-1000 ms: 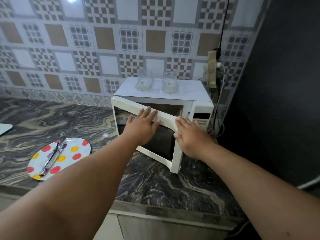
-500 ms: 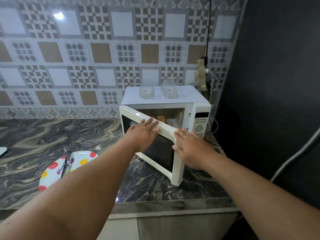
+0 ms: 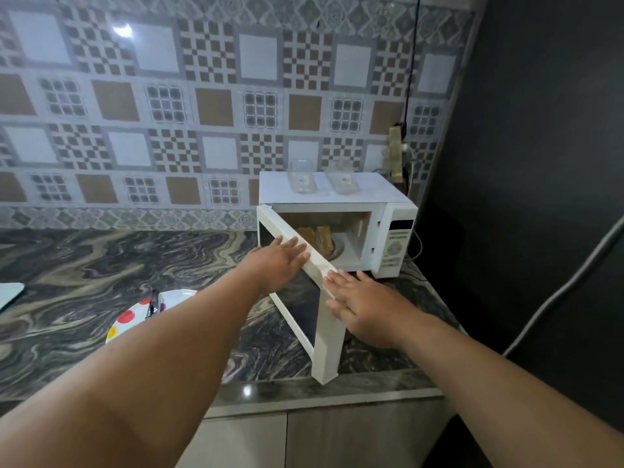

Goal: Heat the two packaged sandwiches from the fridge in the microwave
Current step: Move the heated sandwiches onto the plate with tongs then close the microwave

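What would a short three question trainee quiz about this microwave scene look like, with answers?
1. True or false: the microwave door is fully shut.
2. What lies inside the microwave? A) sandwiches B) a mug C) nothing
3. How many clear containers stand on top of it?

Key:
1. False: it stands ajar, with the left hand and right hand flat against it.
2. A: sandwiches show in the cavity.
3. Two: one container and a second container.

No text can be read; container labels (image 3: 302, 179) are blurred.
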